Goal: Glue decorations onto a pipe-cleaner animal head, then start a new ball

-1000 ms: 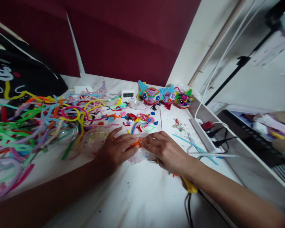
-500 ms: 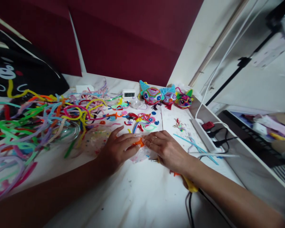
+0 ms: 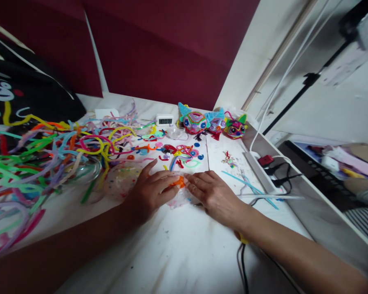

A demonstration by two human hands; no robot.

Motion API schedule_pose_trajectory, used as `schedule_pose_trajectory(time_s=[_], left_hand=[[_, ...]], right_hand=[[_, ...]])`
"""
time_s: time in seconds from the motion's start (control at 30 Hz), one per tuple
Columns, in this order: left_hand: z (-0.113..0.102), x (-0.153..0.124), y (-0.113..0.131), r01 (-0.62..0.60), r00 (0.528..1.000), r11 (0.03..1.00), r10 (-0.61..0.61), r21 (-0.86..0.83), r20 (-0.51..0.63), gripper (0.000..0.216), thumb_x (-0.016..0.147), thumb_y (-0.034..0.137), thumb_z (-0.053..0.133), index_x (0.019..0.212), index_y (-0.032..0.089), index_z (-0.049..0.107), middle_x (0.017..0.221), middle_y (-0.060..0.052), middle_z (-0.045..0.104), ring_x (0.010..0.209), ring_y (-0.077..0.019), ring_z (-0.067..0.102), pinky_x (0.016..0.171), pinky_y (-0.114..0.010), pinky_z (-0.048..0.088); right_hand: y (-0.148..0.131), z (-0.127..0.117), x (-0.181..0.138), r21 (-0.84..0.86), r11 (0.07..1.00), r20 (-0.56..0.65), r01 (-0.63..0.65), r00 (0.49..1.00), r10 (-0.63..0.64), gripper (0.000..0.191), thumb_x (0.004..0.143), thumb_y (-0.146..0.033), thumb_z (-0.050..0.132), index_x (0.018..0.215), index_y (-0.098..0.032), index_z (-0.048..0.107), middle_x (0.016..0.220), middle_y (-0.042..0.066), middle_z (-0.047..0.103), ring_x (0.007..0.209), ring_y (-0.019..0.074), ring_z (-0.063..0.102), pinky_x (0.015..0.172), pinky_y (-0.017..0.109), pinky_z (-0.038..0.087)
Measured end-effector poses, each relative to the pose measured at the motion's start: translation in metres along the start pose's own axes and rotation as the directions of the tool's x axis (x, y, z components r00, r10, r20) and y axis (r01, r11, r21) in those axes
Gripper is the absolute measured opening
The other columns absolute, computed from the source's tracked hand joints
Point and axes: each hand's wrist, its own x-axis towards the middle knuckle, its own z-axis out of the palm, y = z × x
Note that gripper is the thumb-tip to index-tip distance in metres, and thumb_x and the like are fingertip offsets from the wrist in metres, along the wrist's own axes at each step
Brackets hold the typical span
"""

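Observation:
My left hand (image 3: 153, 190) and my right hand (image 3: 213, 194) meet over the table, low in front of me. Between their fingertips is an orange fuzzy piece (image 3: 180, 181), which looks like bent pipe cleaner. The left thumb and fingers close on it from the left, while the right fingers press it from the other side. Beneath the hands lies a clear plastic piece with coloured specks (image 3: 178, 201), mostly covered by my fingers. Under my right forearm a yellow-handled tool (image 3: 242, 237) with a black cord is mostly hidden.
Pipe cleaners (image 3: 53, 159) are heaped on the left, near a clear plastic dome (image 3: 88, 170). Small shaped pieces (image 3: 184, 152) lie beyond my hands. Decorated fish-like figures (image 3: 194, 122) and a white timer (image 3: 164, 120) stand behind. A power strip (image 3: 263, 173) runs along the right edge.
The view has shifted slightly. Both hands stay on the orange piece, their fingers hardly moved. The right forearm now covers more of the yellow-handled tool.

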Motion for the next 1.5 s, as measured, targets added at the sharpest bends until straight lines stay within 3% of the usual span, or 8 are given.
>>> schedule_pose_trajectory(time_s=[0.33,0.47,0.57,0.83,1.0,1.2,1.37,1.5], left_hand=[[-0.005,0.002,-0.001,-0.048,0.999,0.998,0.048,0.030,-0.005,0.023,0.096,0.007,0.051,0.108,0.020,0.066,0.116,-0.005,0.074,0.116,-0.0215,0.063,0.123,-0.063,0.012],[-0.009,0.005,-0.003,-0.100,0.995,0.995,0.100,0.025,0.005,0.022,0.096,0.006,0.051,0.108,0.018,0.066,0.116,-0.006,0.074,0.116,-0.0214,0.063,0.122,-0.067,0.010],[-0.010,0.006,-0.005,-0.133,0.991,0.991,0.133,0.031,0.000,0.022,0.098,0.010,0.048,0.110,0.018,0.065,0.115,-0.007,0.074,0.115,-0.0197,0.064,0.124,-0.064,0.010],[-0.018,0.010,-0.009,-0.192,0.977,0.981,0.188,0.031,0.103,0.024,0.099,0.015,0.043,0.108,0.016,0.065,0.113,-0.009,0.073,0.113,-0.0201,0.063,0.125,-0.058,0.016],[-0.030,0.019,-0.012,-0.209,0.949,0.978,0.206,-0.015,0.240,0.030,0.096,0.016,0.047,0.123,0.016,0.060,0.119,-0.010,0.070,0.114,-0.0229,0.062,0.124,-0.056,0.018],[-0.043,0.030,-0.008,-0.253,0.920,0.967,0.242,-0.005,0.309,0.028,0.094,0.017,0.049,0.119,0.014,0.060,0.113,-0.009,0.071,0.112,-0.0247,0.062,0.122,-0.055,0.020],[-0.047,0.029,-0.004,-0.131,0.906,0.988,0.151,-0.077,0.396,0.036,0.096,0.027,0.052,0.131,0.017,0.055,0.127,-0.011,0.066,0.121,-0.0264,0.059,0.120,-0.053,0.022],[-0.050,0.034,-0.007,0.034,0.898,0.973,0.070,-0.228,0.434,0.037,0.102,0.037,0.037,0.132,0.021,0.053,0.130,-0.007,0.066,0.118,-0.0247,0.059,0.110,-0.045,0.036]], right_hand=[[0.001,-0.012,0.002,0.190,0.958,0.111,-0.215,0.974,0.196,0.047,0.092,-0.007,0.053,0.139,-0.011,0.056,0.136,0.013,0.064,0.125,0.0285,0.053,0.100,0.045,0.042],[-0.001,-0.015,0.006,0.201,0.936,0.123,-0.288,0.956,0.267,0.039,0.099,-0.016,0.048,0.135,-0.010,0.058,0.130,0.016,0.066,0.120,0.0279,0.058,0.099,0.043,0.043],[-0.002,-0.018,0.017,0.207,0.922,0.160,-0.326,0.941,0.297,0.043,0.098,-0.030,0.055,0.135,-0.009,0.056,0.129,0.018,0.066,0.120,0.0298,0.059,0.099,0.043,0.045],[-0.014,-0.013,0.050,0.195,0.904,0.288,-0.381,0.903,0.319,0.070,0.076,-0.051,0.079,0.126,-0.006,0.059,0.122,0.021,0.066,0.113,0.0374,0.062,0.095,0.046,0.048],[-0.010,-0.015,0.057,0.218,0.902,0.311,-0.371,0.903,0.296,0.059,0.073,-0.044,0.082,0.115,-0.008,0.063,0.113,0.017,0.067,0.103,0.0306,0.065,0.087,0.037,0.049],[0.000,-0.015,0.060,0.298,0.902,0.309,-0.312,0.926,0.218,0.056,0.068,-0.038,0.086,0.113,-0.012,0.064,0.111,0.011,0.069,0.099,0.0275,0.067,0.083,0.033,0.049],[0.011,-0.015,0.062,0.365,0.897,0.305,-0.248,0.943,0.136,0.055,0.064,-0.031,0.088,0.111,-0.014,0.065,0.112,0.010,0.069,0.101,0.0274,0.066,0.083,0.033,0.048],[0.021,-0.016,0.062,0.416,0.884,0.312,-0.211,0.947,0.079,0.062,0.061,-0.027,0.089,0.116,-0.015,0.064,0.116,0.011,0.070,0.104,0.0291,0.066,0.086,0.035,0.048]])
